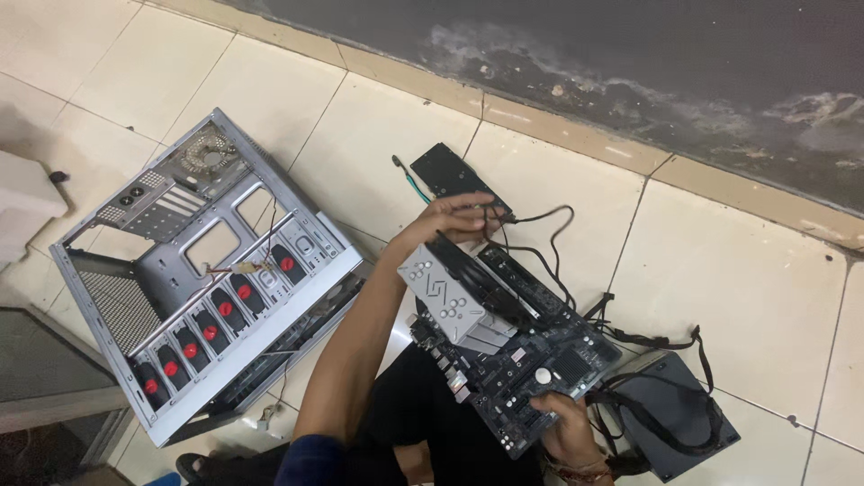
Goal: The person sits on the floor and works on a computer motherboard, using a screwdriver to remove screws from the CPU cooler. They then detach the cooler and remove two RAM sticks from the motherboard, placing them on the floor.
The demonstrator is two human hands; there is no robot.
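A dark motherboard [531, 360] with a silver heatsink block and a black cooler fan rests over my lap. My left hand [450, 220] reaches over its far end and pinches thin black cables [540, 238] that run from the board. My right hand [562, 423] grips the board's near edge from below. A black power supply [675, 414] with a bundle of black cables lies just right of the board, on the tiled floor.
An open silver computer case [207, 270] lies on its side to the left, with red-capped drive bays and loose wires inside. A flat black component [450, 175] with a teal cable lies beyond my left hand. A dark stained wall [585, 54] runs along the back.
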